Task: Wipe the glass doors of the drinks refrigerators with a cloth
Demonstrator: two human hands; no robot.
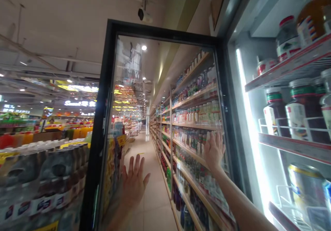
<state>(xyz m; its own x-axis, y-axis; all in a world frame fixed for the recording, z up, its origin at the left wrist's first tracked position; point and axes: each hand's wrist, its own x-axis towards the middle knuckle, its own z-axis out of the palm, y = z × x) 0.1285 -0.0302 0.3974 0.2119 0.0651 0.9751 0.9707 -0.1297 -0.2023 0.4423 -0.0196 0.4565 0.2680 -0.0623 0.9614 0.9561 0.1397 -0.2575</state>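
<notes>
A glass fridge door [161, 127] with a black frame stands swung out in front of me. My left hand [133, 181] is raised to the lower middle of the pane, palm forward, fingers spread, thumb toward the right. Farther right and a little higher, my right hand [214, 150] lies flat near the hinge side of the same glass, fingers stretched out. Both hands hold nothing. Whether the left palm presses on the glass or stays just short of it, I cannot tell.
To the right, the lit cooler has wire-fronted shelves [292, 144] with dark bottles [301, 110], a jar with a red lid [287, 37] and a blurred can [305, 193]. Stacked bottle packs [49, 179] stand at left. Through the pane, a tiled aisle [148, 196] runs along stocked shelves.
</notes>
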